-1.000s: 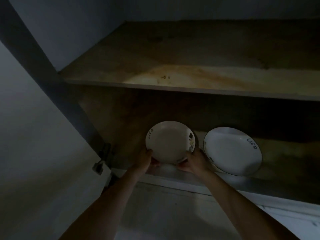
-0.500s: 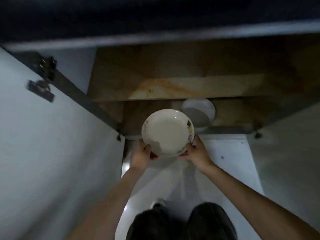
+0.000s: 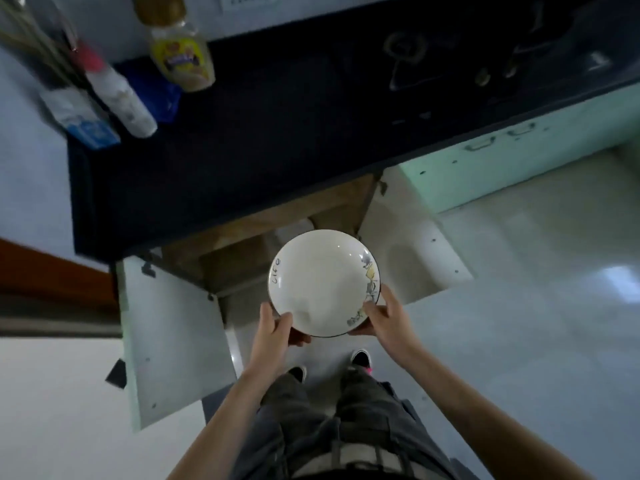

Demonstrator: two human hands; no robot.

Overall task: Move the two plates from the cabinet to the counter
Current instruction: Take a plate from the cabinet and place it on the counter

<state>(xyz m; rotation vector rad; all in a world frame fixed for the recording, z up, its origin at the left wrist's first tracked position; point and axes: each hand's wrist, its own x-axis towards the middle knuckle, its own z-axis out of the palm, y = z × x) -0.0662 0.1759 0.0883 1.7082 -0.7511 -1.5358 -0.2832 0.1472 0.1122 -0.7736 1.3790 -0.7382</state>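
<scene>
Gripping the near rim from both sides, the left hand (image 3: 273, 327) and right hand (image 3: 388, 318) were closed on one plate (image 3: 323, 282), thumbs on top, fingers underneath. The plate was held level in the air, in front of the open cabinet (image 3: 242, 251) and below the dark surface (image 3: 277, 133); it had not yet been set down. Judged from this, the task was under halfway: the first plate was out but undelivered, the second still to be fetched. A pale shape (image 3: 294, 227) just behind the held plate, inside the cabinet, was probably the second plate, but was mostly hidden. Bottles (image 3: 181, 57) at the surface's far left were blurred; labels could not be read.
</scene>
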